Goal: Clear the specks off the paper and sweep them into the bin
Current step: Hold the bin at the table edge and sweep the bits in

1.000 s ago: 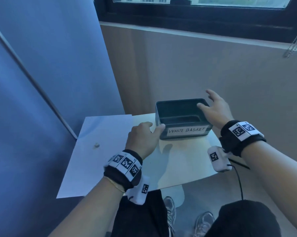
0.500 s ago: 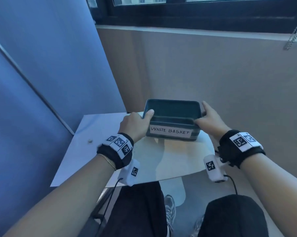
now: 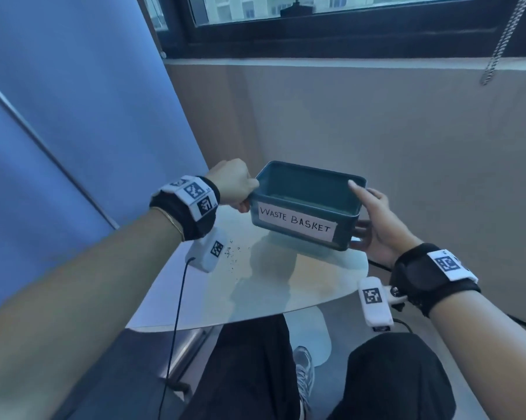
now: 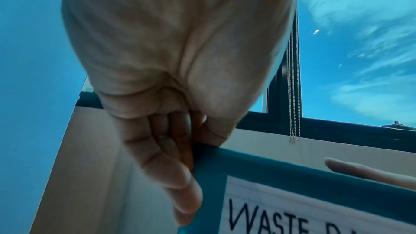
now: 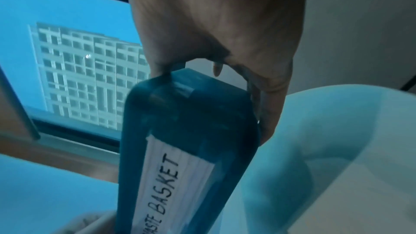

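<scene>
A dark teal bin (image 3: pixel 304 186) with a white "WASTE BASKET" label hangs in the air over the table, slightly tilted, its opening facing up. My left hand (image 3: pixel 240 192) grips its left end, thumb over the rim and fingers curled on the end wall (image 4: pixel 180 140). My right hand (image 3: pixel 367 213) holds the right end, thumb on the rim and fingers underneath (image 5: pixel 254 86). Small dark specks (image 3: pixel 232 253) lie scattered on the pale surface below my left wrist. My left forearm hides most of the paper. The bin (image 4: pixel 258 166) fills the lower right of the left wrist view and stands end-on (image 5: pixel 191 113) in the right wrist view.
The round white table (image 3: pixel 301 286) stands close to a beige wall under a dark-framed window. A blue panel rises on the left. A bead chain (image 3: pixel 497 40) hangs at the upper right. My knees and a shoe show under the table edge.
Both hands closed on the ends of the bin and lifted it off the table towards me. A cluster of specks now shows near my left wrist.
</scene>
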